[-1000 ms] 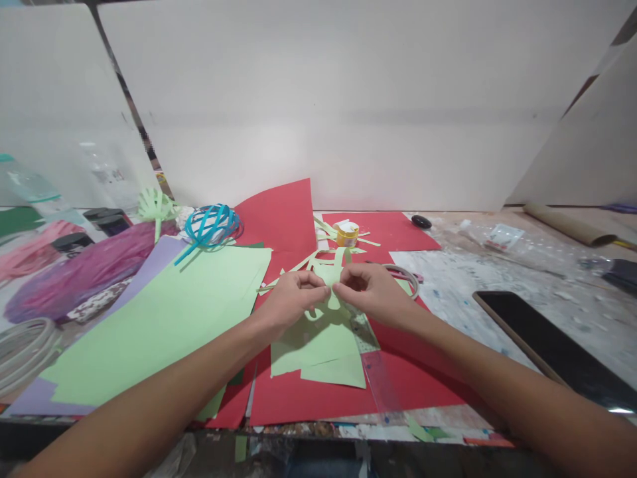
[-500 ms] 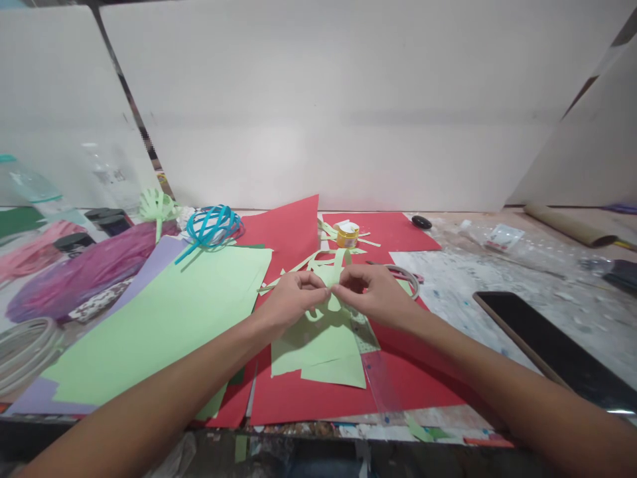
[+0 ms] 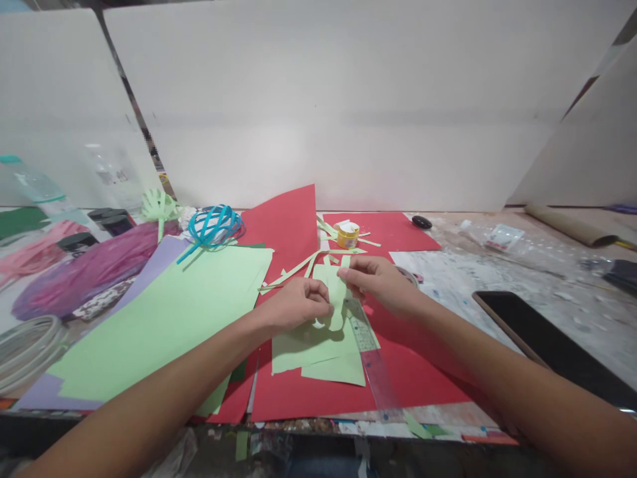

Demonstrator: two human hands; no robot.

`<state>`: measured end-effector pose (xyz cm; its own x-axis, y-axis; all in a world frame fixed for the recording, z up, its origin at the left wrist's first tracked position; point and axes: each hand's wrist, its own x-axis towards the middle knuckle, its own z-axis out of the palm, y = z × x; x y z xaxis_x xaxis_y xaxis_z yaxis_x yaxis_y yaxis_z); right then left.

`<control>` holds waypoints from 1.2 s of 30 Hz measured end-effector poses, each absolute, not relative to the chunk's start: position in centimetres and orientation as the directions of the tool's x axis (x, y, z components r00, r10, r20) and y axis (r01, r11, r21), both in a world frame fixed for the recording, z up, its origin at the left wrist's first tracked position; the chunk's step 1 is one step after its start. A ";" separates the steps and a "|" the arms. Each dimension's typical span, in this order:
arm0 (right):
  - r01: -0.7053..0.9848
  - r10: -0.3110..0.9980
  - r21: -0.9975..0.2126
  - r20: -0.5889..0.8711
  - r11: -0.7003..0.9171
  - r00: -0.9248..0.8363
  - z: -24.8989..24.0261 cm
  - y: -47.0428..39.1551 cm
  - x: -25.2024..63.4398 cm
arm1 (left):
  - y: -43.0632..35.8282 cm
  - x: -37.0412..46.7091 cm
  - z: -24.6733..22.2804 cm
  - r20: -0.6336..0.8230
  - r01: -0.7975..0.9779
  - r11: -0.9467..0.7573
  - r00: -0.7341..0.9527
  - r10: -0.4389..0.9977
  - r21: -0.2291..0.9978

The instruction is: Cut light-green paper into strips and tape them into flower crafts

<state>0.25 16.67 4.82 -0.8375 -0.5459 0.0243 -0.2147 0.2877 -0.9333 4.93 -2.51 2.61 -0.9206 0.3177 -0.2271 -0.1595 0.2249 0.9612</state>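
Both hands at cut green paper, right one pinching it

Right hand (image 3: pixel 381 282): thumb and fingers closed on upper right edge of cut green paper (image 3: pixel 336 299). Left hand (image 3: pixel 303 305): fingers curled, thumb near index fingertip, at the paper's left edge; can't tell if it grips any of it. Cut green paper sits between the two hands, its rounded lower end hanging over the pale green sheets (image 3: pixel 318 355), which lie just below the left hand on red paper (image 3: pixel 318 403).

Clear ruler (image 3: pixel 381 385): below right hand, slanting toward the table edge. Loose green strips (image 3: pixel 297 267): just beyond left hand. Yellow tub (image 3: pixel 348 238): beyond right hand, white stuff on top. Grey ring (image 3: pixel 411 275): right beside right hand, partly hidden by it. Black phone (image 3: pixel 552 345): well apart, to right hand's right. Large green sheet (image 3: pixel 169 312): left of left hand, purple sheet (image 3: pixel 42 393) under it. Blue strip ball (image 3: pixel 213 226): beyond left hand and to its left, on the large green sheet's far edge. Clear bottle (image 3: pixel 527 245): far right of right hand, lying flat.
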 end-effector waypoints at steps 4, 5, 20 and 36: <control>-0.123 -0.489 -0.965 -0.006 0.232 -0.872 4.9 17.1 -0.4 | -2.4 5.4 3.4 -0.263 -0.192 0.205 -0.873 0.410 0.960; -0.096 -0.471 -0.974 -0.012 0.205 -0.882 4.8 17.2 -0.6 | -2.4 5.5 3.5 -0.270 -0.194 0.215 -0.863 0.427 0.957; -0.303 -0.321 -0.429 0.031 0.851 -0.946 4.1 27.0 -9.1 | -2.1 5.5 3.3 -0.288 -0.187 0.280 -0.879 0.381 0.942; -0.394 -0.485 -0.408 -0.149 0.824 -0.861 4.0 30.4 -8.0 | -2.6 5.7 4.4 0.067 0.169 0.762 -0.984 0.163 0.625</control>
<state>-7.99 30.43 3.98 -0.8615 -0.4854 -0.1491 -0.3937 0.8239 -0.4076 5.74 -2.58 4.44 -0.9844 0.1631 0.0668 0.1686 0.7619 0.6253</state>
